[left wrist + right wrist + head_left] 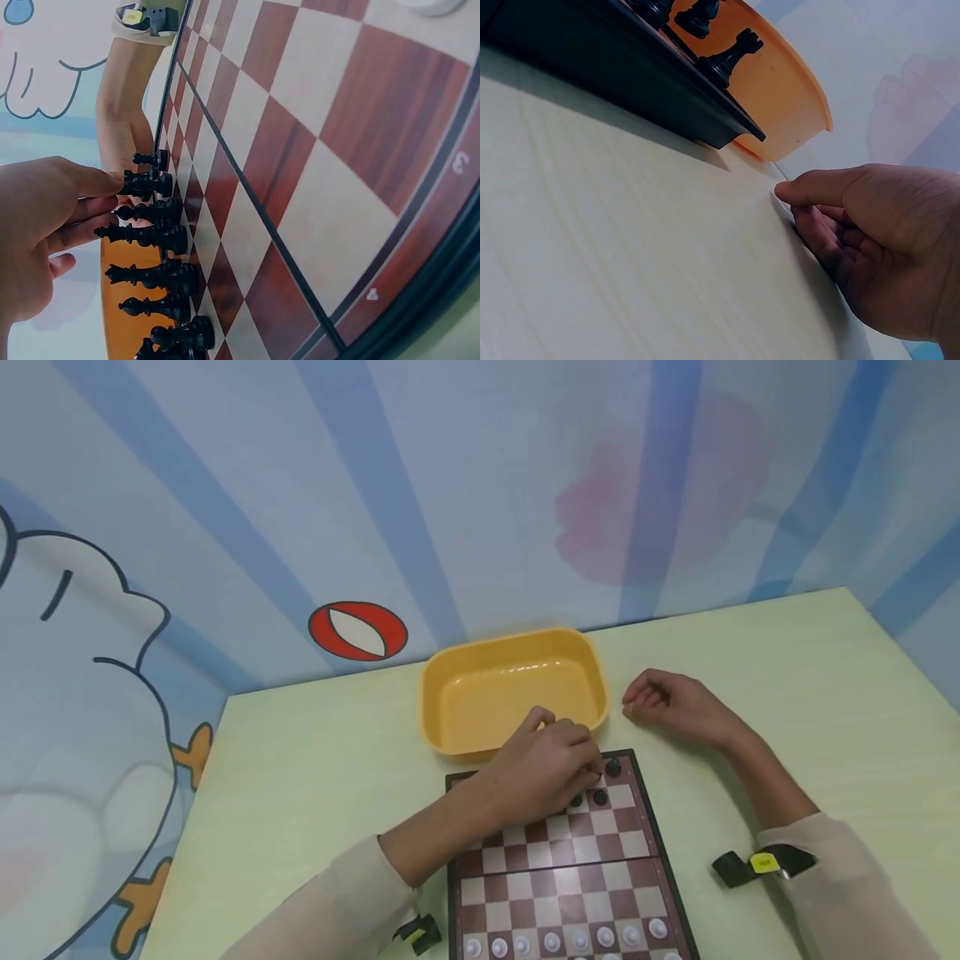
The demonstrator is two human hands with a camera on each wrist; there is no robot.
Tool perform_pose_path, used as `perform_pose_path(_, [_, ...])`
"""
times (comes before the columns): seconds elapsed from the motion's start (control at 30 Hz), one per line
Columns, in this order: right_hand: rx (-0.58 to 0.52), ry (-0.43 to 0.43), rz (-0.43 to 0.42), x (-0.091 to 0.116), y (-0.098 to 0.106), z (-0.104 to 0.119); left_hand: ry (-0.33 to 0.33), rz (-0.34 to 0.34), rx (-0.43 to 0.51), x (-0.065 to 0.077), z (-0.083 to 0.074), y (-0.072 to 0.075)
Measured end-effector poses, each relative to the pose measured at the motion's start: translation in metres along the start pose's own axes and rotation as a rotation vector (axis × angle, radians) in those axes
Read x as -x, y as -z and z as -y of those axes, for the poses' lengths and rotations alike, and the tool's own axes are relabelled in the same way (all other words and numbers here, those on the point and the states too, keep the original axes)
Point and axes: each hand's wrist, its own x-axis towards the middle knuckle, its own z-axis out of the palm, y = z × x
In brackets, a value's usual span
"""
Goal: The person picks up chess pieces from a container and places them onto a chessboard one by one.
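My left hand (pixel 542 770) reaches over the far right part of the chessboard (pixel 567 878). Its thumb and fingers pinch a black chess piece (pixel 142 182), apparently a knight, in the back row. Other black pieces stand along that end, among them a king (pixel 142 235) and a corner rook (pixel 731 60); the hand hides several from the head view. Off the board's far right corner, my right hand (pixel 678 706) rests on the table with loosely curled fingers and holds nothing.
A yellow plastic basin (pixel 517 689) stands just behind the board, against the wall. White pieces (pixel 552 942) line the near end of the board. The pale table (pixel 315 777) meets a cartoon-printed wall (pixel 487 510) at its back edge.
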Motion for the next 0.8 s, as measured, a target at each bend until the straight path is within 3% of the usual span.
perform_pose_path(0.8, [-0.007, 0.022, 0.000, 0.0011, -0.0029, 0.0000, 0.011, -0.003, -0.026, 0.0008, 0.0001, -0.0080])
